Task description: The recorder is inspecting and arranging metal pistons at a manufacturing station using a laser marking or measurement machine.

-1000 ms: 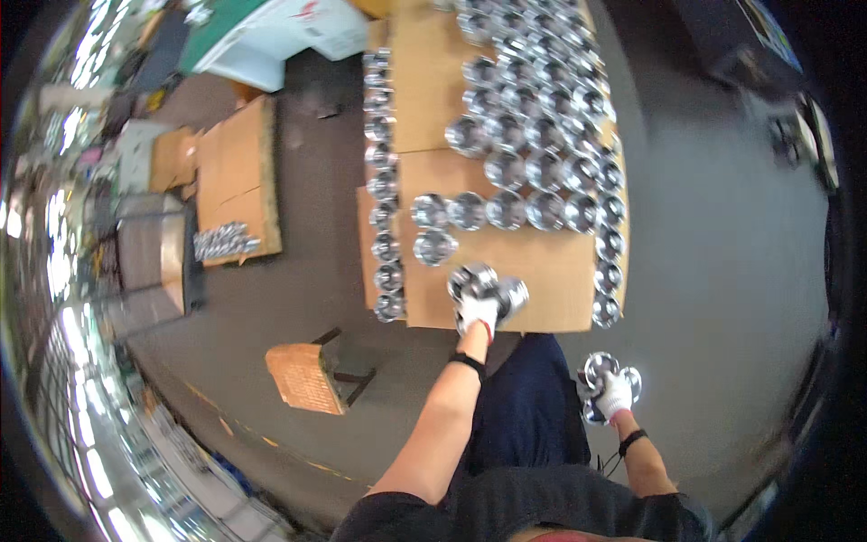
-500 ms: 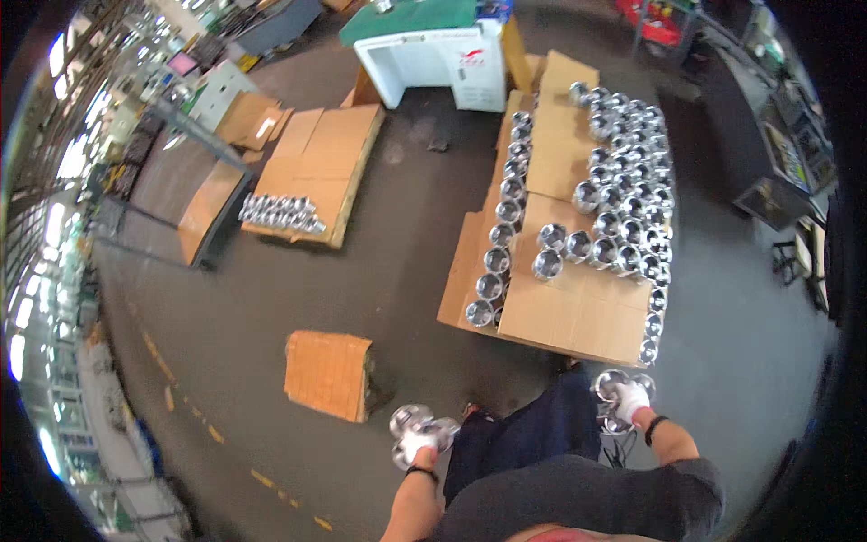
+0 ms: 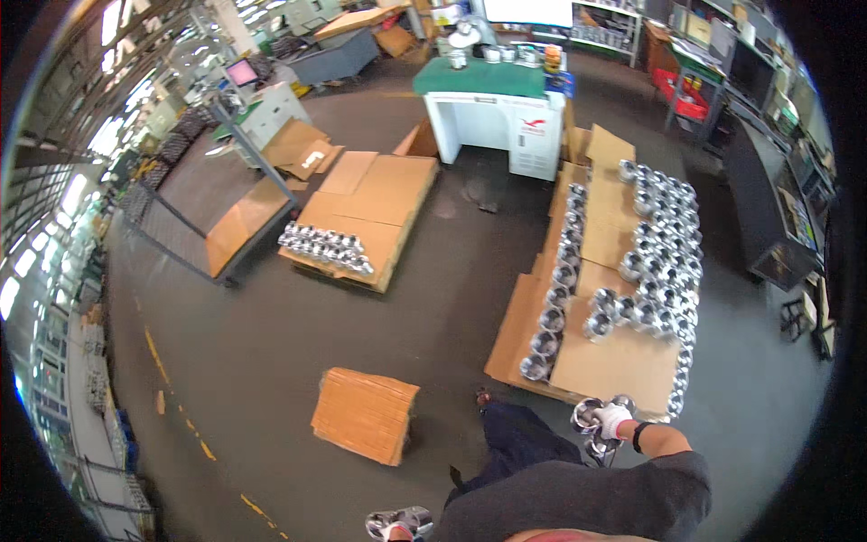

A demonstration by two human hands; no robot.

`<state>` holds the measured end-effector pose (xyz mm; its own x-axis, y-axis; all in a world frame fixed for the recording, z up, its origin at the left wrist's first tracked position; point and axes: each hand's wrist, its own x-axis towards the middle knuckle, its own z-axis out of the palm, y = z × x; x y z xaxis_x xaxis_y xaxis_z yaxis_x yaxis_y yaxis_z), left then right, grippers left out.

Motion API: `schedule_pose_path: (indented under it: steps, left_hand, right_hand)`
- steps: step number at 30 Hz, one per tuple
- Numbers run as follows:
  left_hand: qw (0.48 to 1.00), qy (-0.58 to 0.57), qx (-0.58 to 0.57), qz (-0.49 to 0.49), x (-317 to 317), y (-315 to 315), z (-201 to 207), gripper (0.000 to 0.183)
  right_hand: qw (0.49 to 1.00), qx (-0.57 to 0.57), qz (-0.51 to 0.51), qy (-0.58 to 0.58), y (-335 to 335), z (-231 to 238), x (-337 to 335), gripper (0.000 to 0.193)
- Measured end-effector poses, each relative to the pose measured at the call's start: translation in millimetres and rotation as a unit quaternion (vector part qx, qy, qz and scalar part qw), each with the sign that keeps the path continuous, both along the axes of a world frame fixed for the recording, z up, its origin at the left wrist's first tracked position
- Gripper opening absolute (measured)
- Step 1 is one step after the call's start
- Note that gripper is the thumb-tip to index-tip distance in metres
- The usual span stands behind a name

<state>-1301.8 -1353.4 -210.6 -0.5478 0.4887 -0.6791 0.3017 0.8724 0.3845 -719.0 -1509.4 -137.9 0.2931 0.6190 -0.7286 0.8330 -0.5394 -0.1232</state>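
Observation:
My right hand (image 3: 614,420), in a white glove, is closed on several shiny cup-shaped metal parts (image 3: 600,446) beside the near edge of the right pallet. At the lower edge of the view, my gloved left hand (image 3: 396,532) is largely cut off. It grips a cluster of similar shiny metal parts (image 3: 415,519). Many more such parts (image 3: 666,244) stand in rows on the cardboard-covered pallet (image 3: 614,366) ahead of me on the right. The exact kind of part cannot be made out.
A cardboard-topped block (image 3: 366,415) sits on the floor at left. Beyond it, a low pallet (image 3: 379,203) carries more metal parts. A white desk with a green top (image 3: 483,81) stands farther off. Left are a wheeled cart (image 3: 248,226) and yellow floor marks (image 3: 206,447).
The view has tilted upward, so the pallets and desk sit lower in the picture. My left hand has dropped to the lower edge. Both hands keep their metal parts.

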Motion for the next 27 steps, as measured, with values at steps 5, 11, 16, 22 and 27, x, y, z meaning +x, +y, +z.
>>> schedule_pose_path:
  steps: [5, 11, 16, 22, 27]
  left_hand:
    - [0.999, -0.043, -0.018, 0.009, 53.3, 61.8, -16.4, 0.053]
    - [0.996, -0.073, 0.036, 0.019, 101.4, 199.3, -3.4, 0.049]
    - [0.988, -0.121, 0.093, -0.012, 144.3, 346.5, 11.2, 0.046]
    - [0.977, -0.195, 0.085, 0.010, 221.7, 491.8, 17.1, 0.043]
    - [0.972, -0.228, 0.038, 0.045, 259.9, 596.1, 1.9, 0.041]
  right_hand:
    - [0.998, 0.029, -0.050, -0.030, 91.5, -7.0, 31.6, 0.042]
    - [0.971, 0.153, -0.181, 0.037, 246.4, 5.4, 80.7, 0.056]
    - [0.924, 0.238, -0.294, 0.056, 380.6, 22.7, 119.7, 0.065]
    - [0.926, 0.107, -0.358, 0.059, 467.4, 13.2, 175.5, 0.080]
    - [0.886, 0.082, -0.455, 0.038, 493.3, 37.4, 175.1, 0.073]
